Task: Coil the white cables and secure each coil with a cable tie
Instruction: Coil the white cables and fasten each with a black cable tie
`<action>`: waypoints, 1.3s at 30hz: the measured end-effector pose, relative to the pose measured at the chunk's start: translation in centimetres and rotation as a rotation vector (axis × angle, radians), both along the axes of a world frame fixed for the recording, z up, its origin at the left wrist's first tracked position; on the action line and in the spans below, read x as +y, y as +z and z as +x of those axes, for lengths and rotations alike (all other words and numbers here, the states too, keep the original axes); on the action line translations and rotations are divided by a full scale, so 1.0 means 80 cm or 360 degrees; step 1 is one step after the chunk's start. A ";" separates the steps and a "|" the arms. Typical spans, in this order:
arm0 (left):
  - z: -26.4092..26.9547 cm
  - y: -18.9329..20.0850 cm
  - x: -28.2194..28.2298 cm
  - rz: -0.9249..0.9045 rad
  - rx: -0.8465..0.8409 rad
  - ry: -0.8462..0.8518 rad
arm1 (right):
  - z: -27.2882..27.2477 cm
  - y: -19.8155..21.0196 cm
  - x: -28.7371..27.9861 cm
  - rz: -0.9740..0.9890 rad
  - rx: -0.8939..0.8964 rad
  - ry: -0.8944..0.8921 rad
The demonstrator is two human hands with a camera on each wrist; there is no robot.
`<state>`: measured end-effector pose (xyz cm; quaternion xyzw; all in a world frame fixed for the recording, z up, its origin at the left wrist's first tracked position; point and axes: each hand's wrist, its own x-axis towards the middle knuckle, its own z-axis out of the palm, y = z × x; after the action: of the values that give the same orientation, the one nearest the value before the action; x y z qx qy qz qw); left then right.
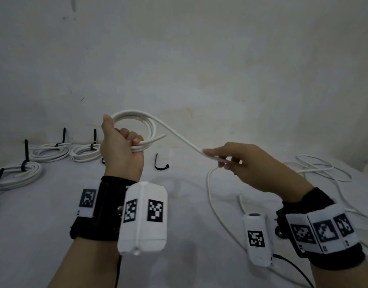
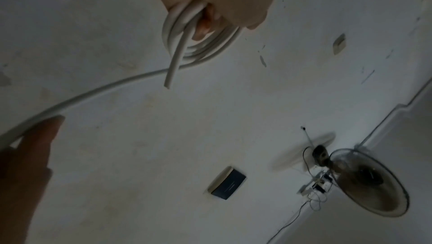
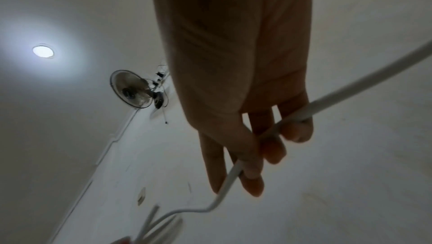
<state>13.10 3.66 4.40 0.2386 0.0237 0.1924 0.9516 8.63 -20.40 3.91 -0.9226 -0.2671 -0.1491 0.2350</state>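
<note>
While left hand (image 1: 121,146) grips: coil (image 1: 135,123) may spring apart if grasp loosens.
Right hand (image 1: 249,165) pinching cable (image 1: 179,136): slack could snag loose cables (image 1: 320,169) on bench (image 1: 189,204).

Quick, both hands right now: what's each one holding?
Left hand: closed, gripping the half-wound coil.
Right hand: closed, fingers pinching the loose run of white cable.

You had dim, flat, grainy light throughout. A round ceiling lamp (image 3: 43,51) glared with a soft halo in the right wrist view, leaving your right hand (image 3: 233,74) backlit and dark. Both wrist views bent strongly at the edges, and a fan (image 2: 369,181) smeared.
</note>
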 end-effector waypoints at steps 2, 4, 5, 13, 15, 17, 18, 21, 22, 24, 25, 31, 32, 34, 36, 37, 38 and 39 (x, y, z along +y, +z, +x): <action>-0.004 0.001 -0.009 0.0149 0.0001 0.0111 | -0.007 0.003 0.013 -0.0112 -0.0068 0.0075; -0.009 0.002 -0.023 0.0377 -0.0022 0.0198 | -0.016 0.008 0.026 -0.0184 -0.0171 0.0169; -0.011 0.002 -0.030 0.0501 -0.0041 0.0217 | -0.020 0.011 0.030 -0.0193 -0.0228 0.0220; -0.033 -0.011 -0.076 0.1509 -0.0338 -0.0077 | -0.030 0.020 0.041 0.0210 -0.0579 0.0317; -0.040 -0.014 -0.082 0.1606 -0.0431 -0.0212 | -0.025 0.017 0.044 0.0330 -0.0683 0.0241; -0.044 -0.014 -0.085 0.1617 -0.0465 -0.0353 | -0.021 0.016 0.042 0.0463 -0.0777 0.0148; -0.044 -0.014 -0.086 0.1625 -0.0452 -0.0396 | -0.020 0.015 0.040 0.0533 -0.0817 0.0104; -0.047 -0.013 -0.089 0.1609 -0.0434 -0.0493 | -0.018 0.014 0.036 0.0678 -0.0921 -0.0005; -0.049 -0.012 -0.090 0.1572 -0.0435 -0.0551 | -0.017 0.013 0.037 0.0696 -0.0951 -0.0030; -0.053 -0.010 -0.093 0.1504 -0.0447 -0.0686 | -0.016 0.010 0.039 0.0717 -0.1007 -0.0071; -0.055 -0.009 -0.093 0.1485 -0.0457 -0.0748 | -0.015 0.009 0.041 0.0723 -0.1035 -0.0098; -0.059 -0.001 -0.083 0.1480 -0.0522 -0.0863 | -0.011 0.006 0.040 0.0678 -0.1003 -0.0013; -0.059 0.001 -0.082 0.1465 -0.0513 -0.0885 | -0.010 0.006 0.038 0.0654 -0.0970 0.0031; -0.057 0.000 -0.079 0.1458 -0.0489 -0.0911 | -0.009 0.005 0.035 0.0595 -0.0914 0.0091; -0.055 0.000 -0.079 0.1463 -0.0453 -0.0929 | -0.006 0.004 0.032 0.0513 -0.0921 0.0111; -0.053 -0.001 -0.079 0.1486 -0.0433 -0.0921 | -0.005 0.003 0.030 0.0463 -0.0962 0.0097; -0.053 -0.002 -0.079 0.1541 -0.0429 -0.0878 | -0.003 0.002 0.029 0.0419 -0.1006 0.0072; -0.051 -0.003 -0.079 0.1653 -0.0449 -0.0778 | -0.002 0.002 0.028 0.0393 -0.1037 0.0047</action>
<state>8.98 -2.63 4.14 0.6438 -0.2560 -0.0161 0.7209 8.49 -18.15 4.04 -0.7872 -0.3213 -0.4637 0.2493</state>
